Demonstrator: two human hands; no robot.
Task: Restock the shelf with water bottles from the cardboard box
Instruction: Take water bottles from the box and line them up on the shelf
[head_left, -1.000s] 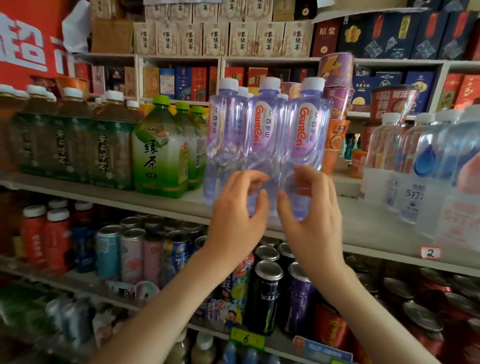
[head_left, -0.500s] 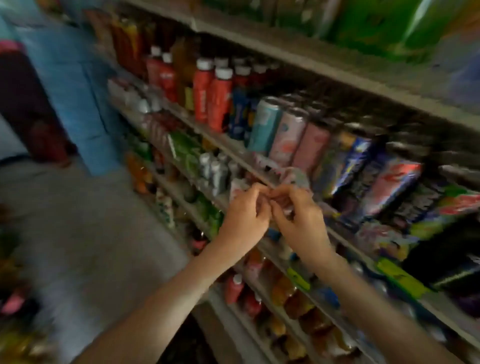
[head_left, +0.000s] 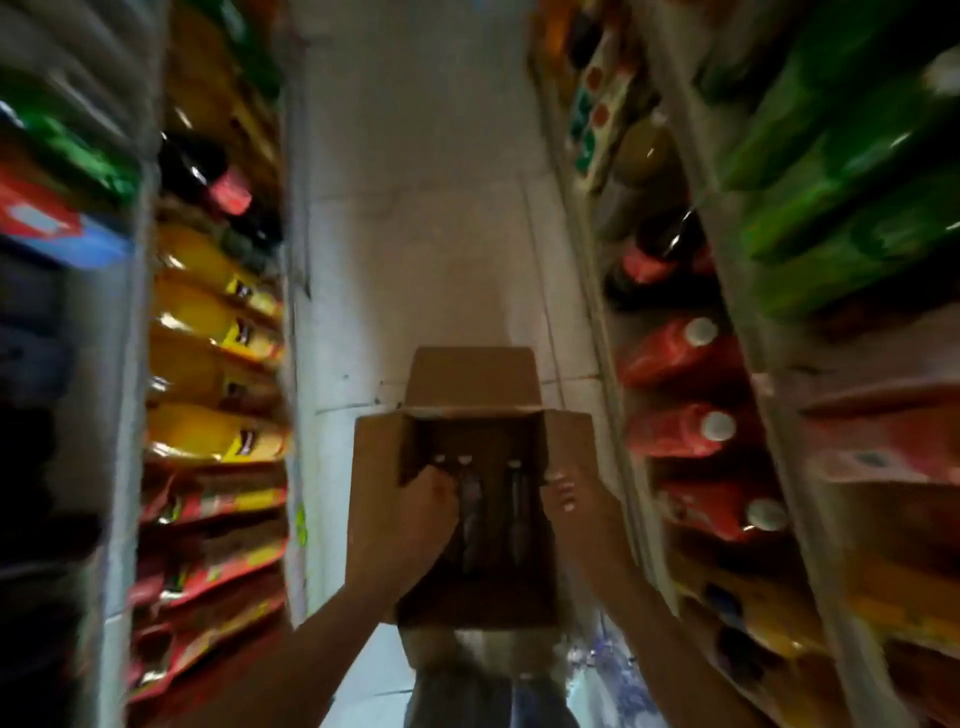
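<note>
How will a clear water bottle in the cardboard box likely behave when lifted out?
The clear plastic water bottle with its white cap on is probably full, so heavy for its size. Smooth plastic may slip. With gaps around it in the brown cardboard box, it could tip.

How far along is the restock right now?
Done: the cardboard box is open, and only about three water bottles show inside. In hand: left hand reaches onto the bottles, grip unclear; right hand holds the box's rim. Left: shelving these bottles.
</note>
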